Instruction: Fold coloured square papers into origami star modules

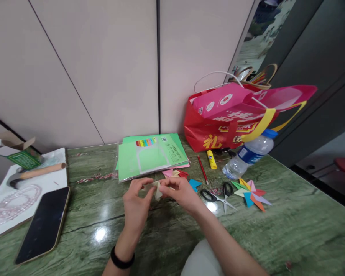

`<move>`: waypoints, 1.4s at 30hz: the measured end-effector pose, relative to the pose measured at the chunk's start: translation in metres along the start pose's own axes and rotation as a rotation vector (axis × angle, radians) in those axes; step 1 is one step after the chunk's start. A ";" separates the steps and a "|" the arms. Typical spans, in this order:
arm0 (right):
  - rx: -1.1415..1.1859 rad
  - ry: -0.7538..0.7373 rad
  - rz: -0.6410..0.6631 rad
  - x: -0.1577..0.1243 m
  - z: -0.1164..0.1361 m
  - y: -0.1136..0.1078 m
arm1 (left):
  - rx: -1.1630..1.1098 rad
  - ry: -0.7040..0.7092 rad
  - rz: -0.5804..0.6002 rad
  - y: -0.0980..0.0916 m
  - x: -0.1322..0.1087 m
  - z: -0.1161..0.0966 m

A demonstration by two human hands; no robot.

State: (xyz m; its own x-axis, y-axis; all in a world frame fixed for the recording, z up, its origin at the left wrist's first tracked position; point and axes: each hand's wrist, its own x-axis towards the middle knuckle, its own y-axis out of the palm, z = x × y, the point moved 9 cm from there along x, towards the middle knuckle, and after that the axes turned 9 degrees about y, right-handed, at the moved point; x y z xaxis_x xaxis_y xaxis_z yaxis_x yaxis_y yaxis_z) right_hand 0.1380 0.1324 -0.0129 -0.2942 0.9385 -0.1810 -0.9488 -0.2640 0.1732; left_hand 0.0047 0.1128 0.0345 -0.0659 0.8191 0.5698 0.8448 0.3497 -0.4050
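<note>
Between my two hands is a small piece of folded cream paper (158, 191), held above the green marbled table. My left hand (138, 199) pinches its left side with thumb and forefinger. On the other side, the fingers of my right hand (176, 191) close on the same paper. Just behind lie pink, cream and red folded paper pieces (175, 173), partly hidden by my hands. A blue folded piece (194, 184) sits by my right hand. Farther right are opened scissors (221, 197) with black handles and a multicoloured folded-paper star (252, 193).
Behind my hands lies a pack of green paper (149, 156). A red pencil (202, 168), yellow glue stick (211, 159), water bottle (250, 153) and red gift bag (218, 119) are to its right. A phone (44, 226), hammer-like tool (37, 173) and green box (23, 153) are left.
</note>
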 end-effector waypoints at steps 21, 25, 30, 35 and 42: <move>-0.142 0.002 -0.034 -0.001 0.002 -0.003 | -0.337 -0.295 0.247 0.031 -0.009 0.016; -0.151 -0.012 -0.064 0.000 0.003 -0.005 | -0.352 -0.342 0.198 0.028 -0.009 0.017; -0.133 -0.032 -0.126 0.001 0.003 -0.011 | -0.326 -0.314 0.088 0.022 -0.007 0.020; -0.093 -0.036 -0.160 0.003 0.000 -0.016 | -0.323 -0.286 0.078 0.023 -0.009 0.023; -0.135 -0.091 -0.192 0.003 0.004 -0.017 | -0.332 -0.263 0.077 0.022 -0.010 0.022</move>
State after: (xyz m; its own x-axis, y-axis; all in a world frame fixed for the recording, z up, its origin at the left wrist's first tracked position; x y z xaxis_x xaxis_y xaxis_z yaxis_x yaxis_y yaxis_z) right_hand 0.1542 0.1405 -0.0130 -0.1017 0.9889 -0.1087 -0.9948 -0.1011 0.0118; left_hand 0.0126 0.1226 0.0041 -0.0927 0.9401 0.3281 0.9747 0.1530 -0.1629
